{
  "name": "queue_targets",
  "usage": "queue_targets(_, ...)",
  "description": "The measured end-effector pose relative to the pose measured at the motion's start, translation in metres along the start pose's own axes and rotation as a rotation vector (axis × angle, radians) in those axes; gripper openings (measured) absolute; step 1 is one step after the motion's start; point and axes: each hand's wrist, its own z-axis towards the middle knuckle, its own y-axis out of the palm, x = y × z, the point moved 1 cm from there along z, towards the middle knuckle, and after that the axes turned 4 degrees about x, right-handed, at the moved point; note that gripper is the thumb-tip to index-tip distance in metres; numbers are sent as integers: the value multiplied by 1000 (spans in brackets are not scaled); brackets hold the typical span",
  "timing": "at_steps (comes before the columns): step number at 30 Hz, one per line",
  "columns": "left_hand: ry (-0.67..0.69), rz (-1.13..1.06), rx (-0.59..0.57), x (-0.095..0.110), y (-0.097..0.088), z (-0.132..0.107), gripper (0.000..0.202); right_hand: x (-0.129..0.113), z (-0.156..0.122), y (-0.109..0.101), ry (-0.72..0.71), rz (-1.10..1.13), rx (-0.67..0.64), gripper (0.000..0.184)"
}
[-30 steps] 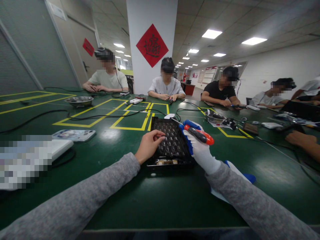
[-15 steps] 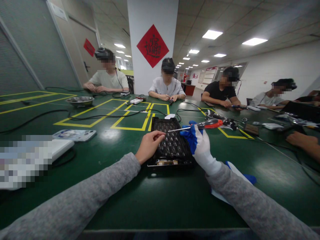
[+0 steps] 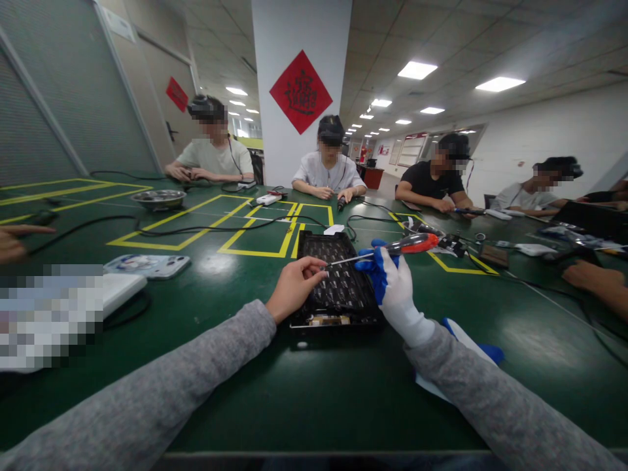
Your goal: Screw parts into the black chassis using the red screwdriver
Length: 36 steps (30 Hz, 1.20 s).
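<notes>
My right hand, in a white and blue glove, grips a screwdriver with a black and red handle. Its thin metal shaft points left, over a black casing that lies on the table in front of me. Rows of small glossy shapes fill the casing, and a tan strip shows at its near end. At the screwdriver's tip, my bare left hand is closed in a pinch. Whatever its thumb and fingertips hold is too small to make out.
A loose glove lies under my right forearm. Left are a phone and a metal bowl; a small white piece lies near the casing. Cables cross the green table. Several people sit around it.
Another person's hand has come into view at the left edge. The screwdriver has shifted very slightly; my two hands stay almost where they were.
</notes>
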Motion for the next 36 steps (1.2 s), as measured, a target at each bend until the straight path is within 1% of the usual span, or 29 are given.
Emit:
queue_targets(4,10,25,-8,1,0,0,27,-3,-3,1,-27,-71,13,36)
queue_targets(10,-5,59,-27,2,0,0,27,-8,-8,7,-22,-96,-74,35)
queue_targets(13,-9,77,-18,1,0,1,27,-8,-9,8,-59,-139,-86,37)
queue_targets(16,-7,102,-16,3,0,1,26,-10,-11,7,-111,-229,-94,36)
queue_targets(19,6,149,-31,6,0,0,22,-15,-17,8,-207,-357,-111,30)
queue_targets(22,36,216,-67,8,-1,0,20,-22,-25,12,-314,-434,-180,22)
queue_targets(26,70,263,-108,7,-2,0,19,-26,-30,15,-310,-422,-287,13)
queue_targets(28,76,260,-129,7,-2,0,19,-24,-29,15,-317,-418,-283,11)
queue_targets(31,87,256,-138,7,-2,-1,20,-21,-25,13,-350,-421,-241,11)
queue_targets(33,93,260,-133,8,-2,-1,23,-18,-23,12,-370,-435,-219,13)
queue_targets(36,77,263,-123,8,-3,-1,26,-17,-22,12,-386,-477,-229,17)
